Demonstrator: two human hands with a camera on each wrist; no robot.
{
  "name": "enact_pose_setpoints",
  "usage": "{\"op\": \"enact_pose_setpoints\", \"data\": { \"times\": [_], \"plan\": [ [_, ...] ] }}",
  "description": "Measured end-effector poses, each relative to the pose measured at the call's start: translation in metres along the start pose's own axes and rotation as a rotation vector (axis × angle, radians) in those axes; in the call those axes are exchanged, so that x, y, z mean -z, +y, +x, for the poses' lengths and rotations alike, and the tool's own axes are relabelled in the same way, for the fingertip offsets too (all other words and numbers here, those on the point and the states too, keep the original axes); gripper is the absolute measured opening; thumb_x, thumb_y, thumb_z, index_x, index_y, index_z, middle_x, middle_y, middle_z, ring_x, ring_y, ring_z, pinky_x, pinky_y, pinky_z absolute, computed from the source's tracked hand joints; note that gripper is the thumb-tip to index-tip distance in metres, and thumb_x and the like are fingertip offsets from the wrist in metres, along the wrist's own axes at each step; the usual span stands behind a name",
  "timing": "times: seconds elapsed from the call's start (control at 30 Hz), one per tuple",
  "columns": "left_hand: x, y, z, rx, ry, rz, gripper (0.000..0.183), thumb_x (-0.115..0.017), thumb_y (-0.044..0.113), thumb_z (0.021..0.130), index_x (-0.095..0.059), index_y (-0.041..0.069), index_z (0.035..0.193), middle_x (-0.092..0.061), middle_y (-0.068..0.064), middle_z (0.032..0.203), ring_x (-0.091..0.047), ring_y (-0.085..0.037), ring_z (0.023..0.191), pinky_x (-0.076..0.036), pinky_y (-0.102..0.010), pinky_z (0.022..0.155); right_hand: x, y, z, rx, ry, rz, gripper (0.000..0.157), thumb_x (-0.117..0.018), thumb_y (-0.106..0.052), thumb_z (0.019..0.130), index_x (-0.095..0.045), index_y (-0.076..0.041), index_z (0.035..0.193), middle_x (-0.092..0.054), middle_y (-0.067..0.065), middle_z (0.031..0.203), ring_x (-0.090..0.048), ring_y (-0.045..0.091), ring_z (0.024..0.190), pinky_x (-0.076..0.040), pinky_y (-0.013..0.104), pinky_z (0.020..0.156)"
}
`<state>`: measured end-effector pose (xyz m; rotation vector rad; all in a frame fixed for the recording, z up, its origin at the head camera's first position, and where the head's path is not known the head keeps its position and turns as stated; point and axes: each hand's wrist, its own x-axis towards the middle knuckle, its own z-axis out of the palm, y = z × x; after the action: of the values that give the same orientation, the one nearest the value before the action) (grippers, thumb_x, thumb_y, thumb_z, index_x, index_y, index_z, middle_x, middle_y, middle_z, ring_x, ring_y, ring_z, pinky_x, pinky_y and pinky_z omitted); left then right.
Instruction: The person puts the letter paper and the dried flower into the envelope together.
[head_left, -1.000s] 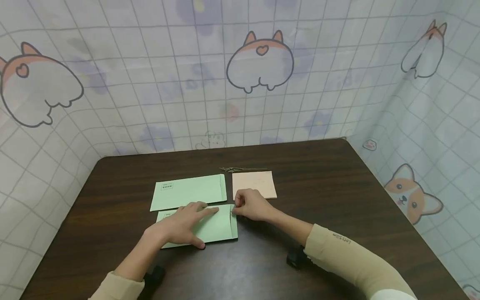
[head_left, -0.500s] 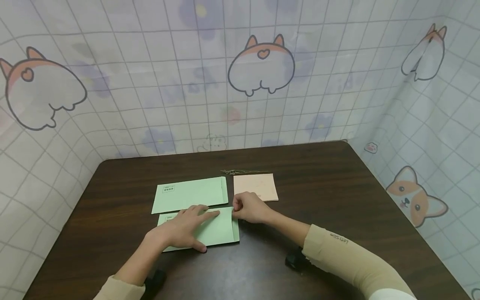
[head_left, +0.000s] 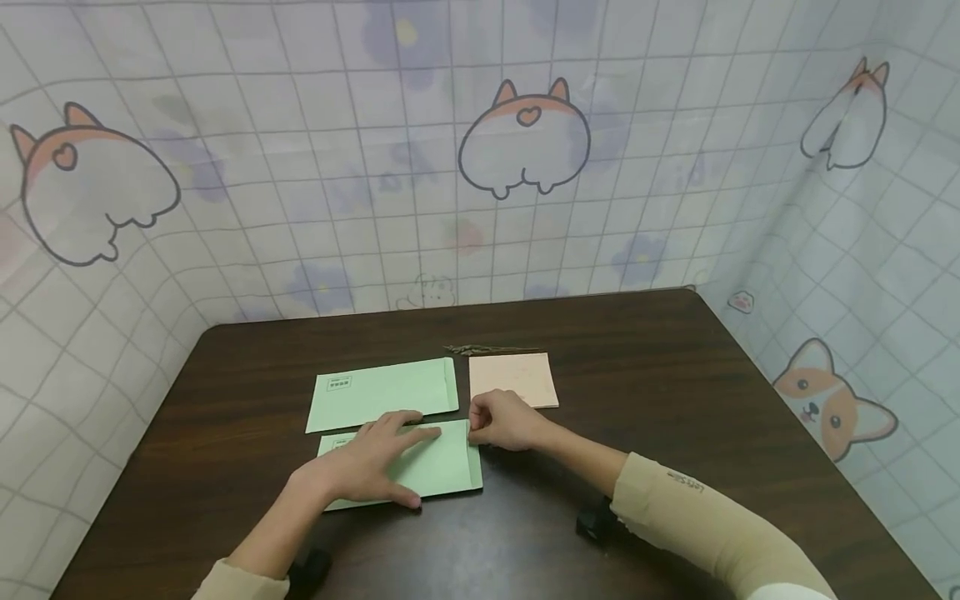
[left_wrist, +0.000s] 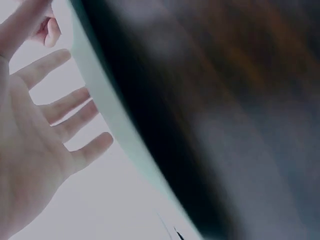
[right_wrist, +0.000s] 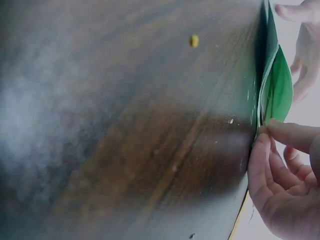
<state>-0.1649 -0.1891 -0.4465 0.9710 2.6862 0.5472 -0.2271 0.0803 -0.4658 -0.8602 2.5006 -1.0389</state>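
A pale green envelope [head_left: 450, 467] lies on the dark wooden table, its flap end to the right. My left hand [head_left: 367, 467] rests across it with fingers and thumb spread; the left wrist view shows that palm and its straight fingers [left_wrist: 75, 122] over the paper. With thumb and forefinger my right hand [head_left: 508, 422] pinches the envelope's edge at the far corner of the flap end. From the right wrist, the envelope's mouth [right_wrist: 280, 95] bulges apart, its darker green inside showing beside the right hand [right_wrist: 285, 185].
Behind lies a second green envelope [head_left: 390, 392] with a small printed box. To its right is a stack of pinkish paper [head_left: 521, 377], close to the right hand. A dried sprig [head_left: 480, 351] lies along the paper's far edge. A patterned cloth [head_left: 360, 192] hangs behind the table.
The head view has tilted slightly, so everything sits a little lower. Both hands keep nearly the same places on the envelope, the right still at its corner.
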Motion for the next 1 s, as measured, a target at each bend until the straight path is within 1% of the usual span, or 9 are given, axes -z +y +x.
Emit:
{"op": "enact_pose_setpoints", "data": {
  "times": [0.07, 0.13, 0.3, 0.43, 0.5, 0.63, 0.73, 0.9, 1.0],
  "plan": [
    [0.002, -0.002, 0.002, -0.004, 0.018, 0.0, 0.085, -0.084, 0.05, 0.084, -0.049, 0.018, 0.154, -0.038, -0.018, 0.154, -0.037, -0.037, 0.142, -0.032, -0.063, 0.107, 0.001, 0.001, 0.0, 0.006, -0.005, 0.006, 0.021, -0.078, -0.002, 0.088, -0.062, -0.011, 0.079, -0.061, -0.006, 0.069, -0.058, 0.008, 0.055, -0.05, 0.026, 0.056],
    [0.006, -0.004, 0.005, 0.002, 0.042, 0.001, 0.079, -0.08, 0.049, 0.088, -0.05, 0.017, 0.153, -0.039, -0.017, 0.154, -0.038, -0.036, 0.142, -0.032, -0.063, 0.107, 0.005, 0.001, -0.001, 0.011, -0.01, 0.014, 0.02, -0.077, -0.001, 0.087, -0.062, -0.011, 0.08, -0.061, -0.007, 0.068, -0.058, 0.008, 0.055, -0.051, 0.025, 0.056],
    [0.016, -0.013, 0.014, 0.022, 0.088, 0.004, 0.064, -0.074, 0.035, 0.096, -0.051, 0.013, 0.152, -0.045, -0.019, 0.15, -0.044, -0.038, 0.137, -0.034, -0.066, 0.104, 0.017, 0.001, 0.0, 0.008, -0.003, 0.046, 0.013, -0.071, 0.0, 0.089, -0.063, -0.009, 0.084, -0.063, -0.004, 0.069, -0.06, 0.011, 0.055, -0.053, 0.028, 0.056],
    [0.022, -0.02, 0.024, 0.052, 0.095, 0.012, 0.065, -0.072, 0.031, 0.098, -0.048, 0.011, 0.154, -0.044, -0.021, 0.149, -0.044, -0.041, 0.136, -0.035, -0.068, 0.103, 0.023, 0.001, 0.006, -0.01, 0.027, 0.11, 0.004, -0.069, -0.002, 0.093, -0.066, -0.005, 0.092, -0.065, 0.001, 0.076, -0.063, 0.014, 0.06, -0.056, 0.032, 0.061],
    [0.023, -0.025, 0.029, 0.085, 0.084, 0.004, 0.07, -0.073, 0.032, 0.097, -0.044, 0.012, 0.157, -0.041, -0.021, 0.152, -0.041, -0.042, 0.138, -0.034, -0.068, 0.105, 0.025, 0.002, 0.01, -0.021, 0.031, 0.173, 0.003, -0.068, -0.001, 0.094, -0.068, 0.0, 0.096, -0.067, 0.006, 0.081, -0.064, 0.015, 0.064, -0.058, 0.034, 0.064],
    [0.026, -0.037, 0.041, 0.135, 0.051, 0.008, 0.079, -0.075, 0.037, 0.095, -0.039, 0.012, 0.159, -0.032, -0.023, 0.158, -0.033, -0.044, 0.144, -0.03, -0.069, 0.108, 0.024, 0.007, 0.021, -0.065, 0.012, 0.386, 0.014, -0.063, 0.002, 0.098, -0.068, 0.012, 0.108, -0.07, 0.018, 0.089, -0.066, 0.019, 0.072, -0.06, 0.036, 0.072],
    [0.029, -0.046, 0.048, 0.158, 0.025, 0.025, 0.081, -0.077, 0.039, 0.094, -0.038, 0.012, 0.159, -0.029, -0.024, 0.16, -0.029, -0.045, 0.146, -0.027, -0.071, 0.108, 0.024, 0.01, 0.031, -0.115, 0.022, 0.514, 0.02, -0.061, 0.003, 0.1, -0.065, 0.016, 0.115, -0.071, 0.022, 0.096, -0.069, 0.022, 0.077, -0.06, 0.038, 0.076],
    [0.034, -0.056, 0.058, 0.216, -0.025, 0.046, 0.085, -0.078, 0.042, 0.092, -0.036, 0.014, 0.161, -0.025, -0.023, 0.163, -0.025, -0.044, 0.149, -0.023, -0.072, 0.111, 0.026, 0.013, 0.046, -0.186, 0.05, 0.608, 0.024, -0.061, 0.001, 0.101, -0.064, 0.015, 0.121, -0.071, 0.024, 0.106, -0.073, 0.028, 0.088, -0.06, 0.039, 0.082],
    [0.037, -0.059, 0.063, 0.236, -0.06, 0.046, 0.087, -0.078, 0.044, 0.092, -0.035, 0.014, 0.162, -0.023, -0.024, 0.164, -0.024, -0.045, 0.149, -0.022, -0.072, 0.111, 0.026, 0.015, 0.052, -0.21, 0.056, 0.635, 0.026, -0.062, 0.002, 0.101, -0.063, 0.014, 0.124, -0.071, 0.024, 0.108, -0.073, 0.029, 0.093, -0.06, 0.037, 0.083]
  ]
}}
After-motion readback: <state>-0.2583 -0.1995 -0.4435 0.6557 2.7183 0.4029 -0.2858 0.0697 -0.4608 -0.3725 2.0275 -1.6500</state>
